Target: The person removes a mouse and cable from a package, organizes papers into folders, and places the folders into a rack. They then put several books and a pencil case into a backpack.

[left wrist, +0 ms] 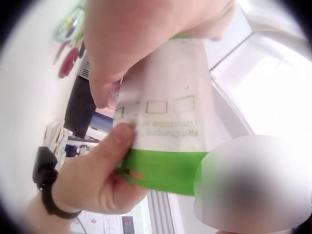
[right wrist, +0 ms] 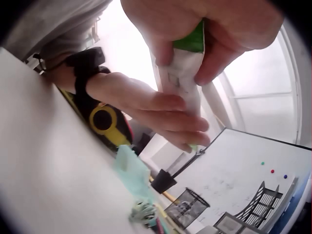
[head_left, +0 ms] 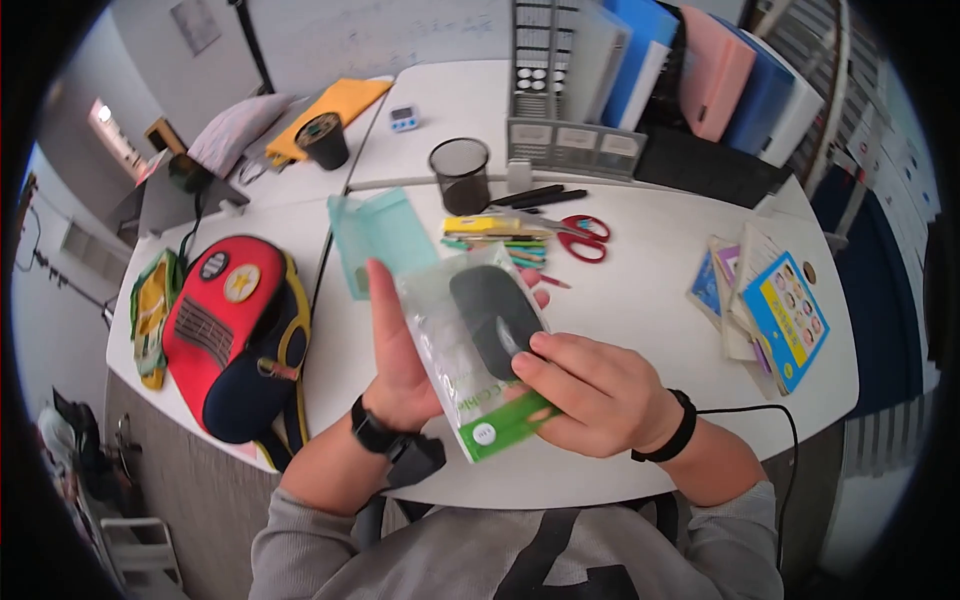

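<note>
A clear plastic packaging pouch [head_left: 440,365] with a green end band is held up above the desk, tilted. Through its front shows a dark rounded object [head_left: 497,320] shaped like a computer mouse. My left hand [head_left: 400,365] supports the pouch from behind, thumb pointing up beside it; its fingers lie straight along the pouch back in the right wrist view. At the lower right edge my right hand [head_left: 610,400] pinches the pouch near the green band [left wrist: 165,170]. Printed text and small squares show on the pouch's white back [left wrist: 168,97].
Behind the pouch lie a teal folder [head_left: 375,235], red-handled scissors [head_left: 585,238], pens and a mesh cup [head_left: 460,175]. A red backpack [head_left: 225,330] stands left, booklets [head_left: 785,320] right. Binders [head_left: 715,75] line the back.
</note>
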Demonstrator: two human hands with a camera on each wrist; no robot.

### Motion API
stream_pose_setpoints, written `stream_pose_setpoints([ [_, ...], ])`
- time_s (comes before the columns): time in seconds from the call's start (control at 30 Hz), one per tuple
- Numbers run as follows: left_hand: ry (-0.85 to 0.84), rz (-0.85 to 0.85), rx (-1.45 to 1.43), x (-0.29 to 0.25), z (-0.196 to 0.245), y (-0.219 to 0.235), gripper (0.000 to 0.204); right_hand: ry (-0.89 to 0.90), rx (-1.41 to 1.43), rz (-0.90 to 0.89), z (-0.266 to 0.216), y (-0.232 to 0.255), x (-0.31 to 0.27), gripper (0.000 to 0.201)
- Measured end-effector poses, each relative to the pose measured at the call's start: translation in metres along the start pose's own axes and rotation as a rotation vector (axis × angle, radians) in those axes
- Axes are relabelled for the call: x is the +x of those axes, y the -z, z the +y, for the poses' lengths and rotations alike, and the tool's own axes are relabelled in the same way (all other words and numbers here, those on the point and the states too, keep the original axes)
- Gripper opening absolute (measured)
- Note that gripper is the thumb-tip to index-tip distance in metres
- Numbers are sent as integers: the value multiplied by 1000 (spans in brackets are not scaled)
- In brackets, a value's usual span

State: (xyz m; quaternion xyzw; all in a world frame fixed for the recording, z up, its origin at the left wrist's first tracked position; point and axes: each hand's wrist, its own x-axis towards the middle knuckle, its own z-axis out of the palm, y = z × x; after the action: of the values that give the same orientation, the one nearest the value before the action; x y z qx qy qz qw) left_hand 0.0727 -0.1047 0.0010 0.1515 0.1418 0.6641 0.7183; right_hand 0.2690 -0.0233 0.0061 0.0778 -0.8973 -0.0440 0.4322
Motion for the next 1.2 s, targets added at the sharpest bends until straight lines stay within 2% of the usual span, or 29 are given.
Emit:
stream_pose_setpoints([
  [0.07,49,-19,-66,-1,6,17,109,-30,3,-52,-9,-15,-3,15],
  [0.13,20,-48,-122,-2,6,31,107,-76,-7,-104,-16,-23,-1,13],
  [0.2,0,-73,-192,-6,5,33,100,-158,-174,-242,-23,-29,1,9],
  [0.23,9,-74,-197,-9,5,31,100,-166,-178,-248,-25,-31,3,9],
  [0.3,-45,43,-190,-17,8,29,95,-209,-79,-306,-30,-38,10,9],
  [0.37,-104,-1,-140,-20,18,35,93,-223,-56,-308,-28,-38,15,14],
  [0.43,-227,95,-111,-24,31,41,92,-217,364,-218,-21,-29,23,25],
  [0.47,-281,126,-124,-25,35,44,92,-243,462,-141,-13,-24,20,24],
  [0.5,-286,126,-137,-26,37,44,92,-241,465,-155,-3,-23,18,24],
  [0.57,-352,122,-224,-31,44,42,94,-682,357,-204,18,-29,16,24],
  [0.63,-374,88,-269,-30,50,48,99,-739,186,-274,43,-47,18,25],
  [0.7,-331,-92,-315,-28,49,54,104,-708,121,-307,52,-62,11,23],
  [0.73,-283,-58,-338,-30,49,53,109,-698,40,-343,53,-67,10,22],
  [0.77,-259,-76,-336,-31,47,55,113,-682,56,-344,52,-70,12,22],
  [0.83,-245,-151,-334,-31,45,53,114,-883,333,-337,44,-68,18,22],
  [0.87,-252,-143,-336,-31,46,54,114,-1164,606,-307,34,-62,28,30],
  [0.9,-259,-114,-343,-29,46,54,110,-1168,612,-312,30,-59,34,30],
  [0.97,-255,-84,-348,-27,43,52,105,-1187,1057,-412,24,-54,42,34],
  [1.03,-231,33,-269,-24,38,48,106,-1171,1015,-451,29,-57,54,30],
  [1.13,-144,-60,-284,-20,30,66,109,-1074,921,-309,30,-63,72,20],
  [1.2,-87,-107,-278,-20,26,73,106,-1044,893,-316,24,-48,91,18],
])
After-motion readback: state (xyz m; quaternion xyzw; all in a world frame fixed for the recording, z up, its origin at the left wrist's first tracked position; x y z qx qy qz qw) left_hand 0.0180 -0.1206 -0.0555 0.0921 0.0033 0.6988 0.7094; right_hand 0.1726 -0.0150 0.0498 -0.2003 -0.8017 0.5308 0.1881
